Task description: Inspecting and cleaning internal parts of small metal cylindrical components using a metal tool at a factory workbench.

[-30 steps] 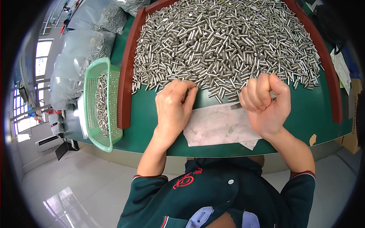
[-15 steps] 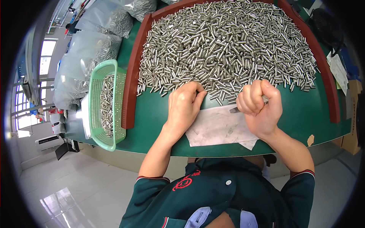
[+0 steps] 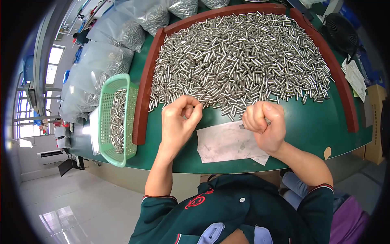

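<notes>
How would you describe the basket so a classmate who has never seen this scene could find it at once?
Start at the green table, where a heap of metal pins lies. Along the heap's left side runs a dark red rail, and just left of its near end sits the basket. Unlike the clear bags nearby, it is pale green with holed sides.

green bench [image 3: 302,126] | metal pins [image 3: 243,61] | red-brown rails [image 3: 147,89] | green basket [image 3: 131,118] | pale sheet [image 3: 223,142] | clear bags [image 3: 97,65]

Glare streaks the bright floor [image 3: 89,207]; bent edges seem soft.
</notes>
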`<action>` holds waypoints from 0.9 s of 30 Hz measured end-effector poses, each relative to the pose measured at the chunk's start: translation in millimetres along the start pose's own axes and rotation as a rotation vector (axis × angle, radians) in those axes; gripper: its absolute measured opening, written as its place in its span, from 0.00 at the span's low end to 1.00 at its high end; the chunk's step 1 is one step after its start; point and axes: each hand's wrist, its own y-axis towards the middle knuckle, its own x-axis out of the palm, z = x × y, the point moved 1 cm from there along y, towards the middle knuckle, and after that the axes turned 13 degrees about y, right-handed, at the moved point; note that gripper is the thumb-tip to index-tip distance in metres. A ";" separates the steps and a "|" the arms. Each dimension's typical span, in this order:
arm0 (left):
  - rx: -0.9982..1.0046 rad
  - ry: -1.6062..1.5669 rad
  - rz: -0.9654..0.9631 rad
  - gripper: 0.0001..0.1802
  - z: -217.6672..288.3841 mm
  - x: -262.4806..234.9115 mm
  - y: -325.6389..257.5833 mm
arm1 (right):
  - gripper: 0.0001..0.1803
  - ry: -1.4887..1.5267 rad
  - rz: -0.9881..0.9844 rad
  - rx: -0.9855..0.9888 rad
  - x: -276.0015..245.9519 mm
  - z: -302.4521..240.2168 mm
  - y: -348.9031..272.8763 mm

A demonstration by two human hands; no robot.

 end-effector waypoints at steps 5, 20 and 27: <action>0.027 -0.111 0.069 0.03 18.7 -23.9 7.1 | 0.21 -0.314 -0.184 -0.187 2.9 2.3 -6.8; 0.087 -0.897 0.191 0.05 33.1 -74.1 24.6 | 0.12 -0.851 -0.768 -0.596 6.0 10.9 -15.1; 0.245 -1.268 0.203 0.06 41.5 -106.1 31.1 | 0.14 -0.942 -0.852 -0.658 5.9 14.4 -20.5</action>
